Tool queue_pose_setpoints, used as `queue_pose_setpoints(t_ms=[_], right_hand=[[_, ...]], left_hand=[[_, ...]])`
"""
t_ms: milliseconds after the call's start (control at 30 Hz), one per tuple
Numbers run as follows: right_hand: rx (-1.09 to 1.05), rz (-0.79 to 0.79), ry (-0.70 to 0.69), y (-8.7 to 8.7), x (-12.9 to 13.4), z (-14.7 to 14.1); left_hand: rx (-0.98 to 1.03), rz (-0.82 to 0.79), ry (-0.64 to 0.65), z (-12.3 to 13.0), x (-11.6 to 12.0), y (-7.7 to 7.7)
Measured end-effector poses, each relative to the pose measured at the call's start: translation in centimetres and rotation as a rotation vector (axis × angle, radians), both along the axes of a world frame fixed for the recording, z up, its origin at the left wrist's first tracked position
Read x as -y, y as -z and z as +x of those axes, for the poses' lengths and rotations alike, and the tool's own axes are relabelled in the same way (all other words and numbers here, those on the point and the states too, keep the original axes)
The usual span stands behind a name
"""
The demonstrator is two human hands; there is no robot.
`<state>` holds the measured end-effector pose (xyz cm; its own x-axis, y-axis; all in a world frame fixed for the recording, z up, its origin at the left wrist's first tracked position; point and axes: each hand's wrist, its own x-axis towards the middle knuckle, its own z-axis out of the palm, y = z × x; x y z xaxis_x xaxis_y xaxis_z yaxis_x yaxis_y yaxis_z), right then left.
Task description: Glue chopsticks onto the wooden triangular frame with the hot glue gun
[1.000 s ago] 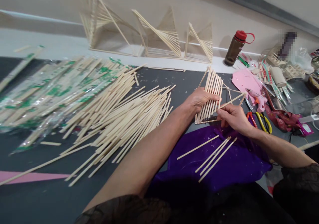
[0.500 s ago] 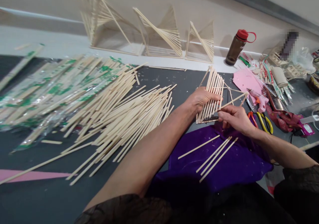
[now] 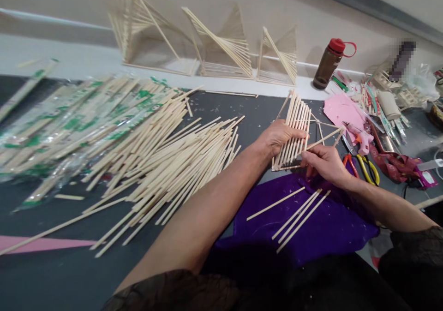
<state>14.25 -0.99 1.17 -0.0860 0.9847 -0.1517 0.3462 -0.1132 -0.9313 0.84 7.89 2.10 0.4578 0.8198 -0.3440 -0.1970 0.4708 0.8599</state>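
Left hand: fingers clamped on stick frame. Right hand: fingers pinched on same frame, beside purple cloth.

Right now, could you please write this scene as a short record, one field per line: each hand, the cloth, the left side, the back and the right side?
Left hand: grips the slatted face of a wooden stick frame
Right hand: fingertips at the lower end of a slanting stick
Cloth: purple cloth, four loose sticks on it
Left side: bare stick pile; plastic-wrapped sticks
Back: three twisted stick models; red-capped bottle
Right side: pink glue gun
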Motion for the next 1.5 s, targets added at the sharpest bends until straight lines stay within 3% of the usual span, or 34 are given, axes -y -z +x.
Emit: queue_pose_setpoints(t_ms=[1267, 1500], right_hand=[[0.014, -0.002, -0.082, 0.6, 0.6, 0.8], [0.160, 0.221, -0.228, -1.6, 3.7, 1.2]], left_hand=[[0.006, -0.037, 0.013, -0.3, -0.2, 0.1], [-0.063, -0.042, 0.022, -0.6, -0.3, 0.3]])
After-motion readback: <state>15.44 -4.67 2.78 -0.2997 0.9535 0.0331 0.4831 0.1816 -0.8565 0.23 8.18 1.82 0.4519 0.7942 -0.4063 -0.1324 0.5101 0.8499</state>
